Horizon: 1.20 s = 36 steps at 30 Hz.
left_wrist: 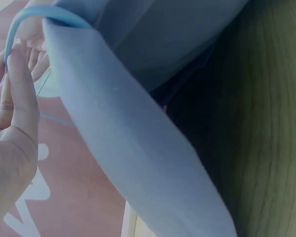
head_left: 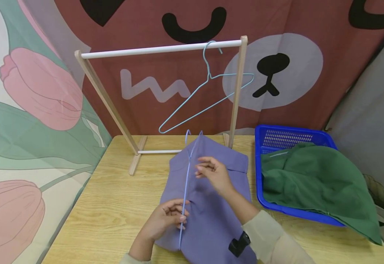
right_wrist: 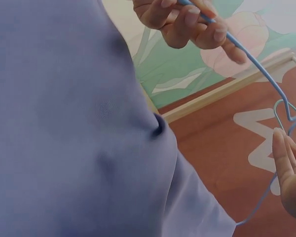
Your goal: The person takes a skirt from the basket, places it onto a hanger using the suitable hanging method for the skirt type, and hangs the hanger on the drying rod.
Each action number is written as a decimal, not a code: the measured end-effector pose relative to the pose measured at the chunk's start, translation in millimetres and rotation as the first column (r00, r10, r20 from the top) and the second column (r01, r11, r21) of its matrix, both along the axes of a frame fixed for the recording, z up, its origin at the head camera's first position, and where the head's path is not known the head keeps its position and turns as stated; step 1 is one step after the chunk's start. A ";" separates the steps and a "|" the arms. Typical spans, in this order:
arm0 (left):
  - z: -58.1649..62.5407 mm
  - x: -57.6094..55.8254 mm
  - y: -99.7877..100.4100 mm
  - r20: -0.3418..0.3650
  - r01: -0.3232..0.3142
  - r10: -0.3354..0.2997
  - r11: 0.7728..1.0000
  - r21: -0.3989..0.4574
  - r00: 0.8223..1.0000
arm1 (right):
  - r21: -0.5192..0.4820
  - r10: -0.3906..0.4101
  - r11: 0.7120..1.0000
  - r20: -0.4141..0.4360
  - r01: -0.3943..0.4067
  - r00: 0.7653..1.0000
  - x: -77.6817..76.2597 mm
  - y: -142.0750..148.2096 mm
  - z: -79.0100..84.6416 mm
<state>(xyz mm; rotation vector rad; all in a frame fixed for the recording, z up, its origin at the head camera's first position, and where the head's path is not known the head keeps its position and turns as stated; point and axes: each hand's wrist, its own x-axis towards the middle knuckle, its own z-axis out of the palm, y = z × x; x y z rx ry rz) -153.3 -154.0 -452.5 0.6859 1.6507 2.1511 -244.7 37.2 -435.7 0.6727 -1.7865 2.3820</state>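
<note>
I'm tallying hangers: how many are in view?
2: a light-blue hanger on the white rail, and a lavender hanger against the purple garment, held in the left hand. More may be hidden under the green garment.

Wood-grain table (head_left: 112,205) bearing a rack (head_left: 162,49) and a blue basket (head_left: 259,165)
The rack stands beyond the fingers (head_left: 206,160), the basket to their right; whether the purple garment (head_left: 212,212) beside them rests on wood is unclear.

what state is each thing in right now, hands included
left hand, gripping the purple hanger
purple hanger, off the rack
right hand, fingers loosely bent
purple garment, spread out, slightly creased
pale blue hanger, bare, hooked on the rack
rack, upright
blue basket, upright, loaded
green garment, bunched, overhanging the basket
</note>
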 end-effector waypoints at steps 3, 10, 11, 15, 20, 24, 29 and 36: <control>1.4 -0.5 -2.1 0.001 -0.017 0.017 1.000 0.008 1.000 | 0.027 -0.026 0.999 0.040 0.025 0.999 2.1 4.5 2.7; 2.6 -0.2 -7.5 -0.020 -0.026 0.027 0.998 0.057 0.999 | 0.068 -0.084 0.995 0.068 0.079 0.994 5.7 17.7 2.6; 2.6 -0.1 -8.3 -0.023 -0.023 0.024 0.998 0.064 0.999 | 0.062 -0.084 0.995 0.046 0.082 0.995 4.4 20.4 -2.0; 3.0 0.1 -10.5 -0.026 -0.020 0.022 0.997 0.079 0.999 | 0.055 -0.088 0.995 -0.002 0.088 0.996 4.1 31.6 -10.9; 3.7 -0.1 -12.2 -0.027 -0.012 0.014 0.995 0.096 1.000 | 0.117 -0.149 0.982 0.023 0.145 0.989 14.4 47.4 -5.1; 4.3 -0.7 -14.5 -0.029 0.018 -0.014 0.991 0.129 0.999 | 0.218 -0.213 0.957 0.092 0.189 0.973 22.1 61.3 1.5; 5.2 -1.9 -17.8 -0.046 0.048 -0.041 0.984 0.170 0.998 | 0.322 -0.282 0.917 0.105 0.236 0.954 24.4 81.7 -0.3; 8.8 -2.9 -21.8 -0.059 0.028 -0.018 0.984 0.175 0.998 | 0.243 -0.286 0.932 0.039 0.269 0.957 18.1 111.1 -29.4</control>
